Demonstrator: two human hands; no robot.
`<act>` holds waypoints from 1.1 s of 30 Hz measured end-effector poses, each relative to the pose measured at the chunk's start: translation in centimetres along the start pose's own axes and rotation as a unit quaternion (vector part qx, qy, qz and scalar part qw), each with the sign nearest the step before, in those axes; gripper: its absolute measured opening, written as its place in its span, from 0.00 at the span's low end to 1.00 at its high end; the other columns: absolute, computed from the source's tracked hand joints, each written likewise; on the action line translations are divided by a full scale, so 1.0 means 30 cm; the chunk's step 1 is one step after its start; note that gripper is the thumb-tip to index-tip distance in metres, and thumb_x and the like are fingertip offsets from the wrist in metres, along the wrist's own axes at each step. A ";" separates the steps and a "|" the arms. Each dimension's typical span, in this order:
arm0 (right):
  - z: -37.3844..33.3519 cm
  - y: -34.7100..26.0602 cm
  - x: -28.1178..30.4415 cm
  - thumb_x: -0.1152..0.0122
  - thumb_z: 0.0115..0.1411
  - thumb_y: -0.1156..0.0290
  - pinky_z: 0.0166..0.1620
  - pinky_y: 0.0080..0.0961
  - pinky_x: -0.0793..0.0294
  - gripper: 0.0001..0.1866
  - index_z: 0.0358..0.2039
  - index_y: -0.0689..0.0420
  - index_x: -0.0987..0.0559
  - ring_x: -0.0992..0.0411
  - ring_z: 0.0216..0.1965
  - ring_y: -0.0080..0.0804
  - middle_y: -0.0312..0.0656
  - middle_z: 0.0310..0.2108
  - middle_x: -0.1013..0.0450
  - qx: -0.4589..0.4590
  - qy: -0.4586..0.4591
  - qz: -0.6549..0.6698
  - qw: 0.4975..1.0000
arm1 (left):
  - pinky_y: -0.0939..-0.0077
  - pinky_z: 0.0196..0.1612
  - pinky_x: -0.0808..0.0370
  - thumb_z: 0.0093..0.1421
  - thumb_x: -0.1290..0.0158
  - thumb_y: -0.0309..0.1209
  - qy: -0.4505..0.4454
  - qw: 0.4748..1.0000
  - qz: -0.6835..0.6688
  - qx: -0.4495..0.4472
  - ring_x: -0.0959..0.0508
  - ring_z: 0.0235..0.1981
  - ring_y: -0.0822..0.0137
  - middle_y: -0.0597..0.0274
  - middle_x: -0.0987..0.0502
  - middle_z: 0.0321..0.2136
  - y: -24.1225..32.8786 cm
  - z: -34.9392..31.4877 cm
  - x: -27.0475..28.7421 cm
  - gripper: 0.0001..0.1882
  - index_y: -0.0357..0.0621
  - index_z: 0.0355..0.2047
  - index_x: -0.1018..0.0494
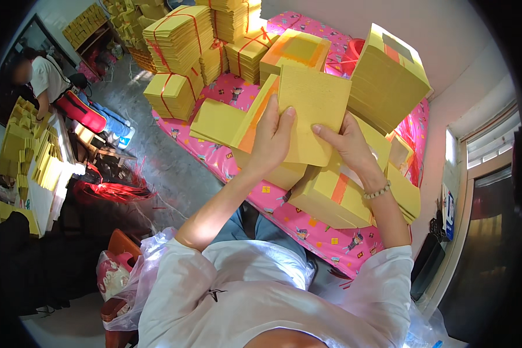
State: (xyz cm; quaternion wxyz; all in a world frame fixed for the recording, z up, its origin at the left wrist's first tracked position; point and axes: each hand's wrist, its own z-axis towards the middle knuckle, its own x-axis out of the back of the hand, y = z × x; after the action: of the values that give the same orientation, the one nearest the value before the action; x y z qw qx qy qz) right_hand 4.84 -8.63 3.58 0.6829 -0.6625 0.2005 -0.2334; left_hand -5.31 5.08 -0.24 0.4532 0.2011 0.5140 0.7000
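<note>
The person sits at the edge of a pink printed sheet (pixel 330 240), both forearms raised over it. Both hands grip one yellow paper bundle (pixel 314 116), held tilted above the sheet. The left hand (pixel 272 142) clasps the bundle's lower left edge, fingers curled up its face; the right hand (pixel 348 142) pinches its lower right, thumb lying across the front. Both sit equally close to it. The bundle's long axis runs roughly up and away from the person, top edge pointing toward the far stacks. Just beneath the bundle lie loose yellow stacks with orange bands (pixel 330 194). Beyond the bundle stand tied bundles bound with red string (pixel 177 40). Far left of the bundle, another person (pixel 43 78) works at a table.
</note>
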 end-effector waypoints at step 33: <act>-0.039 -0.082 -0.034 0.41 0.61 0.62 0.28 0.13 0.29 0.13 0.28 0.61 0.22 0.31 0.24 0.11 0.31 0.23 0.26 0.004 0.025 -0.039 0.999 | 0.78 0.52 0.32 0.67 0.57 0.29 -0.008 0.983 -0.138 0.123 0.28 0.49 0.75 0.62 0.27 0.49 0.082 -0.114 0.112 0.18 0.40 0.56 0.36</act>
State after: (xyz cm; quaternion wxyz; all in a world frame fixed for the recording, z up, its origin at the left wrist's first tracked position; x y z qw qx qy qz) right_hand 3.20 -9.00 5.94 0.6708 -0.6608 0.1910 -0.2773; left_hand -10.63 5.91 0.02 0.5212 0.1882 0.6156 0.5603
